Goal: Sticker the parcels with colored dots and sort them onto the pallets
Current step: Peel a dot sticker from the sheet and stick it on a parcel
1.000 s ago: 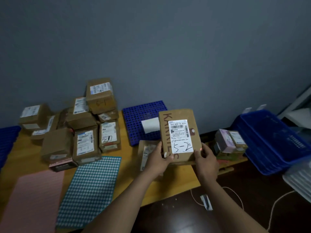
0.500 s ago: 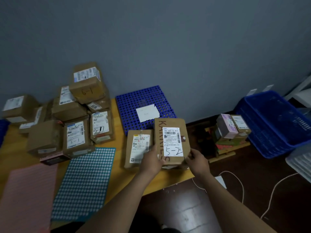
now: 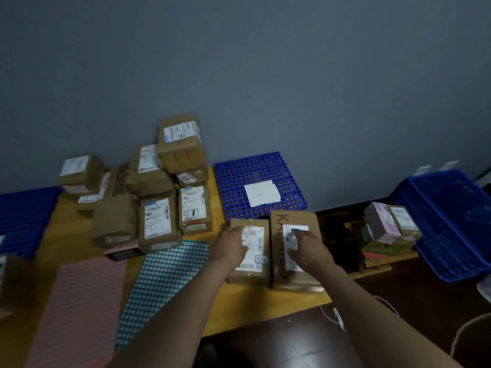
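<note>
Two brown parcels lie side by side near the front right of the wooden table [image 3: 265, 306]. The smaller parcel [image 3: 248, 277] has a white label, and my left hand [image 3: 229, 247] rests over its left side. The larger parcel [image 3: 305, 219] has dark lettering down its left edge, and my right hand [image 3: 305, 247] hovers on its white label with fingers loosely bent. Motion blur hides the finger detail. A teal dot sticker sheet [image 3: 164, 285] and a pink sticker sheet [image 3: 79, 309] lie flat to the left of my arms.
A blue pallet [image 3: 255, 168] with a white paper [image 3: 261, 193] sits behind the two parcels. A pile of labelled parcels [image 3: 159, 187] fills the table's back left, by another blue pallet [image 3: 24, 213]. At right are a low stand with parcels [image 3: 385, 224] and a blue crate [image 3: 457, 221].
The larger parcel, held upright in both hands, came down flat onto the table beside the smaller one. My left hand moved over the smaller parcel and my right hand onto the larger parcel's label.
</note>
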